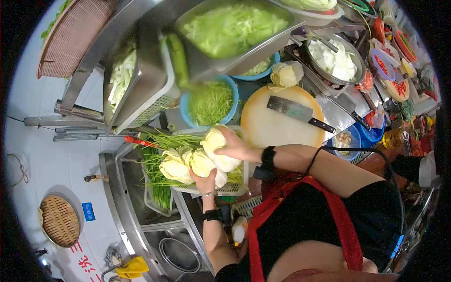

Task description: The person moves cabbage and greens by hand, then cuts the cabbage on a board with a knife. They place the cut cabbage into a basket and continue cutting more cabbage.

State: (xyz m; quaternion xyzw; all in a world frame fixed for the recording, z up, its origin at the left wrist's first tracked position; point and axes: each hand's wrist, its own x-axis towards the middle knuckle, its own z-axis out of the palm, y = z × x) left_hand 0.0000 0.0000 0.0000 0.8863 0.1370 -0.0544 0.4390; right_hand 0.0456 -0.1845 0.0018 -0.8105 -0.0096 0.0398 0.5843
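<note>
Several pale yellow cabbages [176,168] sit bunched together over a white plastic basket [235,189]. My right hand [232,145] is wrapped round one cabbage [213,139] at the upper end of the bunch. At the lower side, my left hand [204,181] presses its spread fingers against another cabbage [202,160] and cups it. Long green stalks [162,141] stick out around the basket and partly lie under the cabbages. The undersides of the cabbages are hidden.
A round cutting board [258,122] with a cleaver [289,109] lies beside the basket. Nearby stand a blue basin of shredded greens [211,105], a metal tray of chopped greens [235,28], and a bowl of white pieces [333,61]. A steel sink [155,225] lies below.
</note>
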